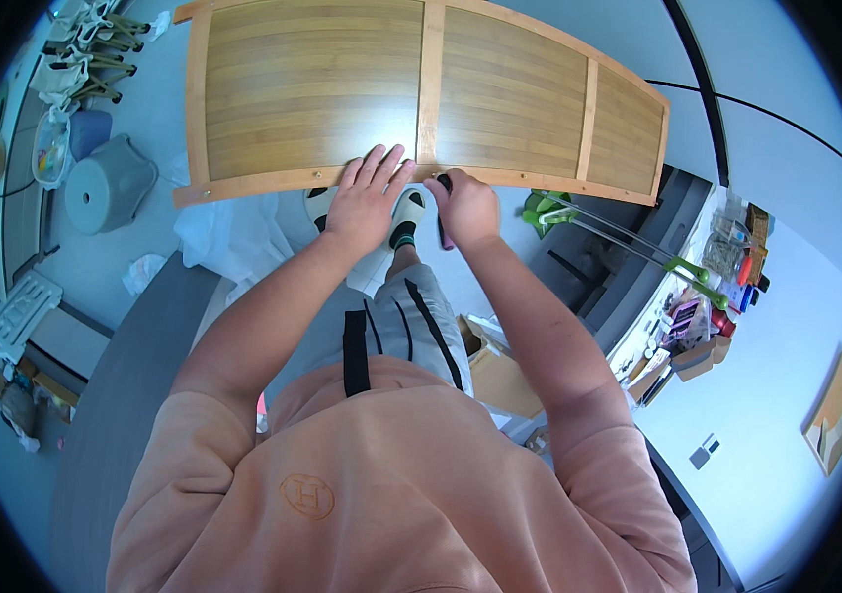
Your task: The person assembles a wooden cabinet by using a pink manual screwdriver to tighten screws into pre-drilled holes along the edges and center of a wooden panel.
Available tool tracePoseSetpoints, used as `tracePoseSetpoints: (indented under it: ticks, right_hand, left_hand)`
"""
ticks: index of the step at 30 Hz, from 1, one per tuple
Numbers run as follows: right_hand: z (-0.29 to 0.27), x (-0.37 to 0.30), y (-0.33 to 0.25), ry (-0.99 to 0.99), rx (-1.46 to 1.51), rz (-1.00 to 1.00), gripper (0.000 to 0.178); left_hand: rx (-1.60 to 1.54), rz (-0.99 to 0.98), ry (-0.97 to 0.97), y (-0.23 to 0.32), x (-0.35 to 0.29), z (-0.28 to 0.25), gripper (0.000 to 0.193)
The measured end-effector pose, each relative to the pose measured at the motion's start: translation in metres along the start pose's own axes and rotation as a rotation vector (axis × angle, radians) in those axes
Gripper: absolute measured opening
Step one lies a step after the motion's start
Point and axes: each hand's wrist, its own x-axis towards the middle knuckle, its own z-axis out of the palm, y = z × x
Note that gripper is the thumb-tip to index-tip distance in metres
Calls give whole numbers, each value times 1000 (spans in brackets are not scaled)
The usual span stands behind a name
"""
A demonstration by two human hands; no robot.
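A long wooden panel (312,89) with lighter frame bars stretches across the top of the view. Small metal screw heads dot its near rail. My left hand (367,198) lies on that rail, fingers extended onto the panel, palm side down. Just to the right, my right hand (468,206) is closed at the rail near the middle crossbar. A small black thing (445,182) shows between its thumb and fingers; most of it is hidden. Below this hand a dark and purplish rod-shaped piece (446,235) shows; whether it joins the black thing, I cannot tell.
Left are a grey-blue stool (110,185), folded chairs (90,64) and white plastic sheeting (233,242). A grey surface (134,395) runs beside me. An open cardboard box (500,381) sits by my right leg. Green-ended poles (629,242) lean near a cluttered counter.
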Motion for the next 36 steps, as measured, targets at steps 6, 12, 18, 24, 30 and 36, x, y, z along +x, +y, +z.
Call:
tracePoseSetpoints:
  ticks: [6, 12, 18, 24, 30, 36]
  right_hand:
    - [-6, 1, 30, 78, -84, -295, 30]
    - [-13, 11, 46, 198, -102, -533, 26]
    - [-27, 21, 43, 240, -305, -666, 17]
    - [0, -5, 3, -154, -51, 80, 29]
    - [-21, 22, 35, 403, -295, -747, 16]
    - [-10, 0, 0, -234, -60, 50, 38]
  left_hand:
    - [-26, 11, -14, 1, 0, -1, 71]
    - [-20, 13, 13, -1, -1, -1, 71]
    - [-1, 13, -1, -1, 0, 0, 72]
    - [8, 11, 19, -3, -4, 4, 73]
    - [8, 12, 21, 1, 1, 0, 75]
    - [24, -3, 32, -2, -5, 4, 76]
